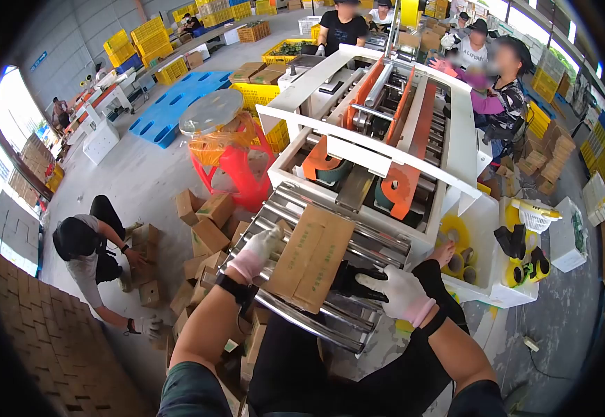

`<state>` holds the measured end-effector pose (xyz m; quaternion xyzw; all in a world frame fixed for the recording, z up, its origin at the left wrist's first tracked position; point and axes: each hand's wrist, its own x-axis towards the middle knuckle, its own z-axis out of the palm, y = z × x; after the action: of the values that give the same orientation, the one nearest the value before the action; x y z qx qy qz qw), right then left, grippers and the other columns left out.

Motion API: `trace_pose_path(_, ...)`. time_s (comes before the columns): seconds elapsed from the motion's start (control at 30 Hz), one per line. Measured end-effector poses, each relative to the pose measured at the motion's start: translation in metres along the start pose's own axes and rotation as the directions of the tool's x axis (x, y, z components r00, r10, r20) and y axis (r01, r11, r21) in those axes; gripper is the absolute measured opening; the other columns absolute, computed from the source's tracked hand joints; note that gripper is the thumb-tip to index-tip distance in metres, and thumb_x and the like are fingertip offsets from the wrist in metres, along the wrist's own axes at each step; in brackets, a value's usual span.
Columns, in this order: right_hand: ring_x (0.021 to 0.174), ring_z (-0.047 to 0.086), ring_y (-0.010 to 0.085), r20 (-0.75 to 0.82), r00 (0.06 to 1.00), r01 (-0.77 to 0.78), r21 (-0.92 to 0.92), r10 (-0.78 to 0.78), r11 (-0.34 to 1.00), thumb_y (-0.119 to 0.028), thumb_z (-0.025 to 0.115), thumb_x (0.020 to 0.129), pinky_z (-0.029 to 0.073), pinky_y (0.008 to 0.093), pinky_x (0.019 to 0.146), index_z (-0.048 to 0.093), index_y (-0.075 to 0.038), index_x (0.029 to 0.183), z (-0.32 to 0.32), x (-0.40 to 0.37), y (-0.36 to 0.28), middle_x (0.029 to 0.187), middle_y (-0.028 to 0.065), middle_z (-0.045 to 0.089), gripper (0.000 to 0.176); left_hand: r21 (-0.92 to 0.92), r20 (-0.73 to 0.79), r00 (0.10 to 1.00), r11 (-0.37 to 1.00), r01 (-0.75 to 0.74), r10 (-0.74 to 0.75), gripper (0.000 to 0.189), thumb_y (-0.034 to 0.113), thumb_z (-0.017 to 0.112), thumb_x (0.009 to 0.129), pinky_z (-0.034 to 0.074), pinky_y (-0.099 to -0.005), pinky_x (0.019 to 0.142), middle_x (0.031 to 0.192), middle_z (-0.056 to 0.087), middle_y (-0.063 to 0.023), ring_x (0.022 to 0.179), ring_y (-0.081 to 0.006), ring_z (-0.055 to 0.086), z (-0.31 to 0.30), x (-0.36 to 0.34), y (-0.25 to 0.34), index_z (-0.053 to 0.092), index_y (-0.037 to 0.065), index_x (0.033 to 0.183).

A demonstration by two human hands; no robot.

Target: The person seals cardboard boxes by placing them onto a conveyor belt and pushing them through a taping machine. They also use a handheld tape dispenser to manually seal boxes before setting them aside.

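floor [142, 174]: pale grey concrete, blue plastic pallets [170, 104] lying flat on it.
wall [73, 35]: plain grey, yellow crates [146, 38] stacked along its foot.
windows [10, 104]: tall, on the left, glaring white with daylight.
furniture: white workbenches [104, 97] near the left wall.

— What kind of place is this?
— A packing warehouse: concrete floor, a carton-sealing machine [393, 118] fed by a roller conveyor [330, 316], small cardboard boxes [205, 236] heaped beside it.
— Anything else?
— Stacked yellow crates [146, 38], blue pallets [177, 104], flat cardboard [59, 340] piled high, several workers, and what look like tape rolls [455, 231], though that edge is blurred.
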<state>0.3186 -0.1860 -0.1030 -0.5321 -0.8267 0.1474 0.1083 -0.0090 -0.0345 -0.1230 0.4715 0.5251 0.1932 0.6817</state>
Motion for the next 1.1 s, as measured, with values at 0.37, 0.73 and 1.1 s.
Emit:
trace_pose_path(0.37, 0.083, 0.062, 0.0374, 0.024, 0.999, -0.047, -0.016, 0.048, 0.999, -0.002, 0.062, 0.071, 0.053, 0.0432, 0.073, 0.055, -0.037, 0.135, 0.001, -0.015, -0.039, 0.107, 0.0216, 0.055, 0.073, 0.767, -0.194, 0.949, 0.642, -0.01, 0.246, 0.064, 0.052, 0.04, 0.099, 0.047, -0.0466, 0.094, 0.109, 0.064, -0.0313, 0.108, -0.0451, 0.06, 0.054, -0.053, 0.035, 0.045, 0.001, 0.137)
trace_pose_path(0.73, 0.094, 0.063, 0.0398, 0.318, 0.948, -0.061, 0.112, 0.022, 0.992, -0.027, 0.06, 0.078, 0.049, 0.0435, 0.087, 0.058, -0.027, 0.135, 0.021, -0.004, -0.038, 0.102, 0.021, 0.063, 0.056, 0.99, 0.105, 0.851, 0.029, -0.14, 0.514, 0.109, 0.054, 0.08, 0.06, 0.042, -0.0555, 0.096, 0.142, 0.036, -0.0239, 0.127, -0.0398, 0.043, 0.141, -0.109, 0.049, 0.034, 0.011, 0.149)
trace_pose_path(1.1, 0.098, 0.064, 0.0277, 0.144, 0.988, -0.038, 0.551, -0.051, 0.833, -0.007, 0.074, 0.07, 0.048, 0.0319, 0.092, 0.054, -0.016, 0.14, -0.026, -0.076, -0.025, 0.108, 0.0153, 0.065, 0.073, 0.767, -0.641, 0.602, 0.384, 0.514, 0.476, 0.107, 0.047, 0.083, 0.063, 0.049, -0.0468, 0.094, 0.137, 0.042, -0.0265, 0.118, -0.0427, 0.052, -0.033, -0.204, -0.03, 0.031, 0.009, 0.148)
